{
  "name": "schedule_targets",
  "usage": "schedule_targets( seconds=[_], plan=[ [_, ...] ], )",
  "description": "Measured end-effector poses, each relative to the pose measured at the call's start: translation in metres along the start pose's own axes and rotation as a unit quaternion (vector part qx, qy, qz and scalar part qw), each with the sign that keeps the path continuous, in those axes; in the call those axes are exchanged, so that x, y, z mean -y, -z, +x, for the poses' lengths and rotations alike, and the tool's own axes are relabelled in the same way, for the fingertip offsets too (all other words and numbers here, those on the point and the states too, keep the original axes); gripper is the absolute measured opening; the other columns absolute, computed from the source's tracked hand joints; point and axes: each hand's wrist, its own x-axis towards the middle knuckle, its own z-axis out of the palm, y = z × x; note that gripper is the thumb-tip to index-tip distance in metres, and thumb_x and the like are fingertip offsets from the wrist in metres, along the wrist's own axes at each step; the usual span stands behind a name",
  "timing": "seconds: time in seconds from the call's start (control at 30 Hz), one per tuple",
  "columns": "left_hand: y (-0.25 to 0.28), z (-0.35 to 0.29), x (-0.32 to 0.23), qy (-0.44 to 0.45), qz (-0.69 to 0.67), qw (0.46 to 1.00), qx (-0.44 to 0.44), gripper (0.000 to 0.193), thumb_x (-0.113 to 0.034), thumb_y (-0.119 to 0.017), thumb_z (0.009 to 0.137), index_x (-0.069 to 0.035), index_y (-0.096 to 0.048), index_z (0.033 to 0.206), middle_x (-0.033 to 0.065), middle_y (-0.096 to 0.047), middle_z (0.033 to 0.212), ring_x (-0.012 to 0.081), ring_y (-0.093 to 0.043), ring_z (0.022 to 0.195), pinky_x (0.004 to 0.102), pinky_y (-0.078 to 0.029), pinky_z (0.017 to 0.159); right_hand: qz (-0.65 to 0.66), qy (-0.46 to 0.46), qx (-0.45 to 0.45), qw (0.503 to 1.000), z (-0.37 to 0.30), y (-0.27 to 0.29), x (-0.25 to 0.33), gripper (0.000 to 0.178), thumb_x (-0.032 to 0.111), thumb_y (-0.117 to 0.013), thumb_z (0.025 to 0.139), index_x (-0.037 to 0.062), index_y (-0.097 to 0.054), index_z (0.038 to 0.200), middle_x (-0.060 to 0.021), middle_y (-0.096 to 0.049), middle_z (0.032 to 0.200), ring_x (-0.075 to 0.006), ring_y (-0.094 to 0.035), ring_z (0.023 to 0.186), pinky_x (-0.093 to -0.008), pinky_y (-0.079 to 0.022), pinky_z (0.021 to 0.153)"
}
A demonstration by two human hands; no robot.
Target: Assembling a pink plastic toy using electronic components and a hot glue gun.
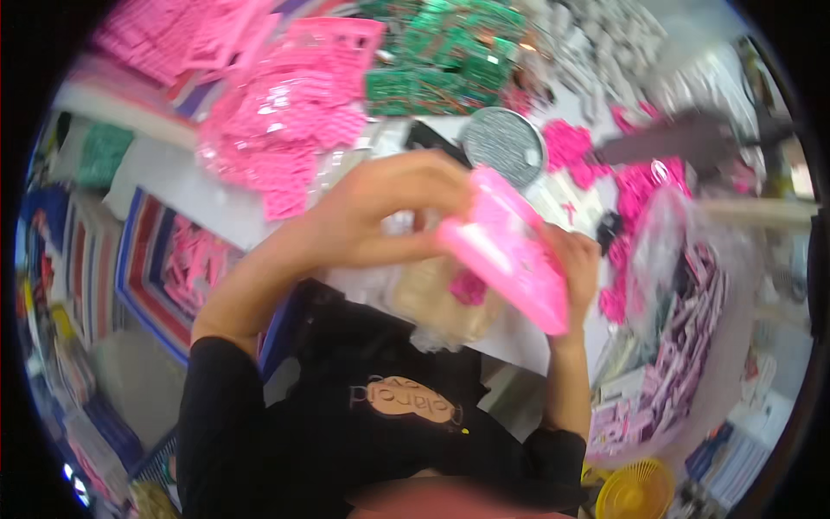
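Both of my hands hold a bright pink plastic shell (510, 246) above the table, tilted down to the right. My left hand (389, 203) pinches its upper left end between thumb and fingers. Around its right edge, the fingers of my right hand (575, 264) are closed, partly hidden by the shell. Motion blurs its surface detail. Under it lies a beige pad or bag (432, 298) with a small magenta piece (468, 288) on it. A round tin (503, 145) of small grey bits stands just beyond.
Pink panels in clear plastic (303, 104) and green circuit boards (450, 60) are piled at the back. Magenta pieces (571, 149) and a dark blurred object (666, 138) lie right. A striped box (143, 259) stands left. A bag of long parts (683, 337) and yellow basket (635, 493) are right.
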Motion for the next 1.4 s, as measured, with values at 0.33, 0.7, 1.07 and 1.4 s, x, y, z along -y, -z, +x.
schedule_targets(
  seconds=[0.33, 0.7, 1.07, 1.4],
  plan=[
    [-0.084, -0.095, 0.003, -0.053, 0.092, 0.983, 0.148, 0.023, 0.0, -0.078, 0.074, -0.004, -0.068, 0.095, 0.0089, -0.062, 0.099, 0.0301, -0.065, 0.098, 0.0433, -0.053, 0.082, 0.052, 0.034, 0.206, 0.976, -0.066, 0.0, -0.011, 0.063, 0.028, -0.074, 0.076, 0.0108, -0.06, 0.136, -0.0131, -0.052, 0.148, -0.0493, -0.042, 0.135, -0.0533, -0.04, 0.112],
    [-0.071, -0.09, 0.006, 0.018, 0.126, 0.967, 0.221, 0.03, -0.009, -0.079, 0.074, -0.007, -0.068, 0.102, 0.0071, -0.062, 0.101, 0.0271, -0.064, 0.099, 0.0433, -0.049, 0.087, -0.011, -0.001, 0.229, 0.973, -0.067, -0.018, 0.002, 0.072, 0.042, -0.077, 0.08, 0.0104, -0.056, 0.141, -0.0136, -0.045, 0.154, -0.0512, -0.03, 0.144, -0.0596, -0.036, 0.109],
    [-0.106, -0.063, 0.005, -0.019, 0.252, 0.932, 0.26, 0.057, -0.032, -0.077, 0.078, -0.004, -0.064, 0.126, 0.011, -0.056, 0.141, 0.0282, -0.05, 0.133, 0.0469, -0.038, 0.111, 0.084, 0.0, 0.201, 0.976, -0.072, -0.025, -0.019, 0.071, 0.04, -0.078, 0.082, 0.0103, -0.055, 0.143, -0.0124, -0.043, 0.156, -0.0476, -0.024, 0.149, -0.0584, -0.033, 0.113],
    [-0.112, -0.065, 0.005, 0.026, 0.222, 0.941, 0.256, 0.053, -0.029, -0.079, 0.075, -0.005, -0.064, 0.12, 0.0118, -0.057, 0.14, 0.0322, -0.05, 0.133, 0.0497, -0.036, 0.11, -0.065, -0.345, 0.094, 0.932, -0.118, 0.046, -0.047, 0.027, 0.019, -0.079, 0.083, 0.004, -0.072, 0.105, -0.0064, -0.065, 0.073, -0.0145, -0.06, 0.06, -0.0295, -0.047, 0.057]
  ],
)
